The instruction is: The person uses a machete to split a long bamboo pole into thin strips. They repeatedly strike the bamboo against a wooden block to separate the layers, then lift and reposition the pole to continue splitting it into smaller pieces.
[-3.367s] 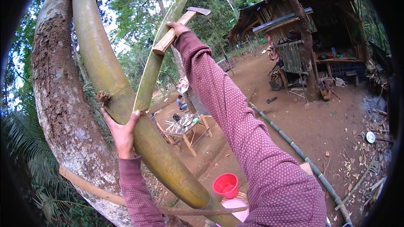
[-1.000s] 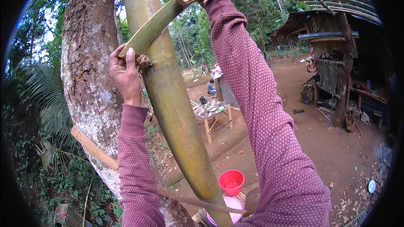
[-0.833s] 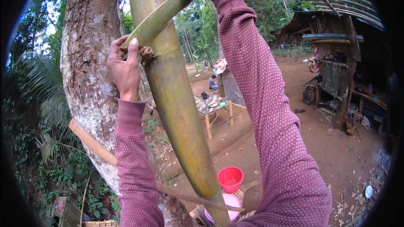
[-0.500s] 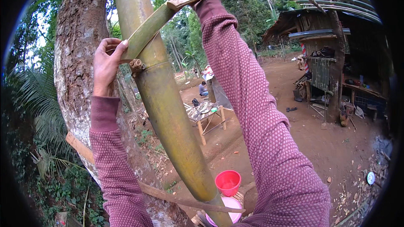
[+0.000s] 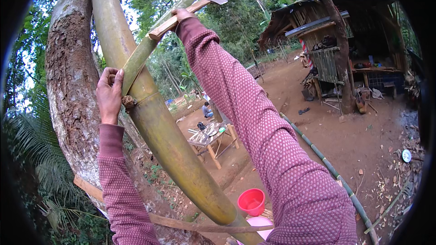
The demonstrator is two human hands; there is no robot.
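My left hand (image 5: 110, 95) is closed on the lower end of a green split bamboo piece (image 5: 141, 56), thumb pressed against it. That piece slants up to the right across a thick yellow-green bamboo pole (image 5: 165, 134), next to a cut knot (image 5: 129, 101). Higher up, my right hand (image 5: 183, 15) is wrapped round the long wooden handle (image 5: 164, 27) of a blade (image 5: 215, 0), which lies along the split bamboo. Whether those fingers also grip the bamboo is hidden. The blade's metal points up and to the right, away from the pole.
A rough tree trunk (image 5: 68, 72) rises at the left. A wooden crosspiece (image 5: 195, 227) passes over the pole's foot. Below are a red basin (image 5: 251, 201) and a pink one (image 5: 260, 223). Beyond stand a bamboo table (image 5: 210, 141), a seated person (image 5: 207, 110) and a hut (image 5: 331, 50).
The view has shifted, bringing more of the frame overhead and a long green bamboo pole on the ground into sight. Both hands keep their holds, and the split bamboo still slants across the pole.
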